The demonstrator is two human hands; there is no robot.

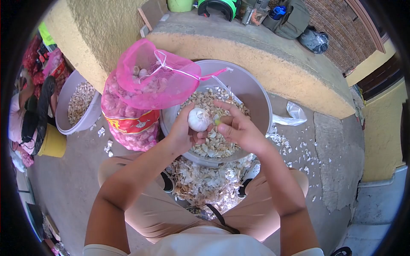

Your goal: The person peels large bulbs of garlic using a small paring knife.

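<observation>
My left hand (183, 131) is wrapped round a whole white garlic bulb (198, 120), held up over a wide grey basin (261, 91). Close by on its right, my right hand (244, 131) is closed, thumb against fingers, with the index finger stretched out. A small yellow-green bit (217, 122) shows at its fingertips; what it belongs to I cannot make out. Loose garlic cloves (213, 147) fill the basin's bottom below both hands. A pink mesh sack (132, 96) of garlic bulbs leans at the basin's left, its tied top hanging over the rim.
Between my feet lies a heap of garlic skins (209, 179). Further left, another basin (64, 119) holds cloves near a yellow bucket (52, 141) and a seated person. A concrete ledge (256, 57) curves behind, bearing a backpack (292, 21). A plastic bag (294, 114) lies right.
</observation>
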